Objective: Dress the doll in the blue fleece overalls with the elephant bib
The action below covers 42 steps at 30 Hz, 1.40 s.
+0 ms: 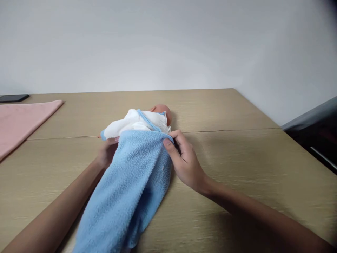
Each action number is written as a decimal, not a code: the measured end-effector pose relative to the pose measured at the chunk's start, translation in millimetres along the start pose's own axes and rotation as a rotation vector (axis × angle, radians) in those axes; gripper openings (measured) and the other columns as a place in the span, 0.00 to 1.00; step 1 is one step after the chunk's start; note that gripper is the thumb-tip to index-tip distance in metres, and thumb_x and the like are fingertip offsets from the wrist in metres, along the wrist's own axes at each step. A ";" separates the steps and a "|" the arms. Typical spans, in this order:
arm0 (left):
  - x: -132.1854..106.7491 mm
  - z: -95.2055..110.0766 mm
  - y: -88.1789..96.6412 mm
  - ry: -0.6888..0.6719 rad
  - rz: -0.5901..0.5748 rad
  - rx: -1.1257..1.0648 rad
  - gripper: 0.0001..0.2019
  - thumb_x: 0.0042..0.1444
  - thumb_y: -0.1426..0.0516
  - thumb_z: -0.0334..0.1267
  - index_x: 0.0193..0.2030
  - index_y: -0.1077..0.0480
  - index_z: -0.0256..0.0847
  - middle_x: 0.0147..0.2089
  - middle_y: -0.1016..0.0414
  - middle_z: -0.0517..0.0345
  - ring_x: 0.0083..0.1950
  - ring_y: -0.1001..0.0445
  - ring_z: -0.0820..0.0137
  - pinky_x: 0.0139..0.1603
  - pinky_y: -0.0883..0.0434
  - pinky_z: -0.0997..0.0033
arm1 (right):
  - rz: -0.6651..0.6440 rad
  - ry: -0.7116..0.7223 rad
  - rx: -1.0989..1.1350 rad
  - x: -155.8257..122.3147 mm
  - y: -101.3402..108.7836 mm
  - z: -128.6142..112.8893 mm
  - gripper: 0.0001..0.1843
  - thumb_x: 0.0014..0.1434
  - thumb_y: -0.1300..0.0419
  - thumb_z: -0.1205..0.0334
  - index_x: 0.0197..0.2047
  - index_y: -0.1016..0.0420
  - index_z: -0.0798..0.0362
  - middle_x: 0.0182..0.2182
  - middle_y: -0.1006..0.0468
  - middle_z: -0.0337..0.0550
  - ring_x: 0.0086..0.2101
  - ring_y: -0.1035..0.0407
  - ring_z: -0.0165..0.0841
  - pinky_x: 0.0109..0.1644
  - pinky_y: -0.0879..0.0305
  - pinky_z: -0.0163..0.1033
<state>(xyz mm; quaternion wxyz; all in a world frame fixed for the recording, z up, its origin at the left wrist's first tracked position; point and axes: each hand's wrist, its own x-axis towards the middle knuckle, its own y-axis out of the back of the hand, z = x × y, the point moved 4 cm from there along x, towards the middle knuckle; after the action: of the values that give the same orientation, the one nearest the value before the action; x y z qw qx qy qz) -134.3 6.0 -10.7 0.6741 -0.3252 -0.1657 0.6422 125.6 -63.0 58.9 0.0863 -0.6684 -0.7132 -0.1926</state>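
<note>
A baby doll (149,119) in a white top with light blue trim lies on the table, its head pointing away from me. A fluffy light blue towel (126,175) covers its lower body and trails toward me. My right hand (185,160) pinches the towel's upper edge between thumb and fingers at the doll's right-hand side in view. On the other side, my left hand (107,154) is at the doll's flank beneath its sleeve. The towel and the doll hide most of its fingers, so their grip does not show.
The wooden table (237,154) has a seam running across it. A folded pink cloth (23,123) lies at the left, with a dark flat device (14,98) behind it. White wall (158,45) rises beyond the far edge. A black object (316,130) stands off the right edge.
</note>
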 end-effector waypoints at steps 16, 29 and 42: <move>2.0 -1.5 4.5 0.022 -0.058 0.136 0.12 0.47 0.26 0.41 0.37 0.21 0.46 0.49 0.10 0.55 0.46 0.13 0.52 0.43 0.16 0.60 | 0.069 0.199 -0.227 -10.4 4.3 14.3 0.07 0.79 0.42 0.59 0.44 0.30 0.47 0.42 0.25 0.42 0.46 0.29 0.38 0.54 0.33 0.46; 0.9 0.4 -5.6 0.010 -0.128 0.145 0.15 0.46 0.24 0.43 0.34 0.23 0.45 0.51 0.10 0.55 0.53 0.14 0.49 0.52 0.14 0.57 | 0.131 0.099 -0.197 -7.6 4.6 3.0 0.12 0.76 0.37 0.58 0.60 0.29 0.45 0.52 0.22 0.45 0.52 0.27 0.41 0.61 0.31 0.51; 1.1 0.1 -10.0 -0.004 -0.187 0.121 0.25 0.45 0.22 0.44 0.49 0.18 0.40 0.44 0.10 0.52 0.58 0.14 0.45 0.63 0.19 0.56 | -0.227 0.342 -0.386 51.8 -20.9 -49.2 0.03 0.76 0.33 0.58 0.47 0.20 0.46 0.43 0.14 0.38 0.50 0.22 0.41 0.63 0.32 0.50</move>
<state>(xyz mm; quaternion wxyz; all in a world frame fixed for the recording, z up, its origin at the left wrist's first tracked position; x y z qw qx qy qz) -126.6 7.5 -4.3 0.7491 -0.2657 -0.1573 0.5861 93.6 -35.2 120.2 0.0546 -0.5460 -0.7088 -0.4434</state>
